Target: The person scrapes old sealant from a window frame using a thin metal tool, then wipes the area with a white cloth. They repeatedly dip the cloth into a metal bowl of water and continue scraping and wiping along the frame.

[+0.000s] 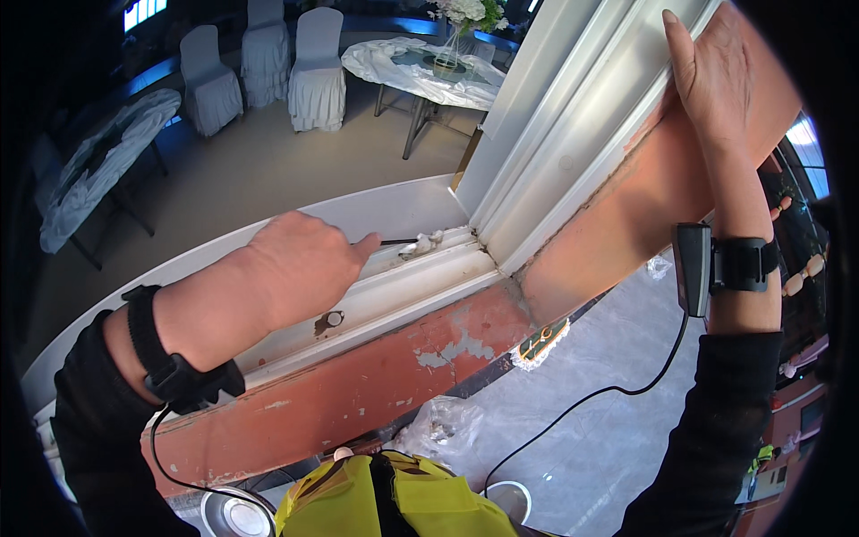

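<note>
Scraping the inner corner of a white-painted window frame (pixel 394 286) with a thin dark metal tool (pixel 396 242).

The left hand (pixel 300 268) is clenched around the tool's hidden handle; the shaft lies nearly level along the sill, its tip pointing right at the crumbled white filler (pixel 422 243) in the corner where sill meets upright. The right hand (pixel 711 76) rests flat and loose, fingers straight, on the upright's outer edge. Judged from this, short strokes with the tip kept low along the sill groove would best clear the corner without gouging paint.
</note>
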Motion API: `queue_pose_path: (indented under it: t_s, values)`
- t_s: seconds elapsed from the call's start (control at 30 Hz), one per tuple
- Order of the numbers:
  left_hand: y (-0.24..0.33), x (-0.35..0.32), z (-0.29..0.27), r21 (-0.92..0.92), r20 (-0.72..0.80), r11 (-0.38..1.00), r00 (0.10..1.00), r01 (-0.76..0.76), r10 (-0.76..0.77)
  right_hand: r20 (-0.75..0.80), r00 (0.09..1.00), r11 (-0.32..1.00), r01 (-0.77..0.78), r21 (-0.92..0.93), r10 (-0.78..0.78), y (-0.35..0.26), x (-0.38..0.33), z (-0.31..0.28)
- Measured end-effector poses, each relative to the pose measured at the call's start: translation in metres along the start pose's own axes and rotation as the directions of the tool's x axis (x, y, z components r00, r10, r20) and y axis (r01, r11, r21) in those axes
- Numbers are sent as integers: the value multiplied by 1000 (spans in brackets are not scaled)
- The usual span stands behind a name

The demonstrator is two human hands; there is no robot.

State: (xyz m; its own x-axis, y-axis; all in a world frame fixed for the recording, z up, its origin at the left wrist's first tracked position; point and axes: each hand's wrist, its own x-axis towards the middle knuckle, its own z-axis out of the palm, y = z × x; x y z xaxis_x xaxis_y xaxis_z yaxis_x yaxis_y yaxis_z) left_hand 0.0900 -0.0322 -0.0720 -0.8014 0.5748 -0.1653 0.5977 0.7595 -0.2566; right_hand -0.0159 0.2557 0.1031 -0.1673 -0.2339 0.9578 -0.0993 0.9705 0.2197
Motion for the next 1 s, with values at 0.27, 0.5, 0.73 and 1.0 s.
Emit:
queue_pose_path:
  t_s: [0.27, 0.5, 0.73, 1.0]
  values:
    - [9, 15, 23, -27, 14, 1000, 1000, 1, 0, 17, 1000, 999, 19, -29, -19, 12, 8, 3]
    - [-1, -27, 19, -73, 20, 991, 994, 110, -109, -58, 998, 999, 36, -6, -36, 6, 2, 5]
    - [12, -38, 36, -106, -160, 982, 972, 156, -172, -12, 1000, 1000, 15, -27, -15, 7, 4, -1]
    - [27, 26, 31, -137, -125, 990, 992, 18, -35, -55, 998, 998, 30, -46, -32, 6, 7, 2]
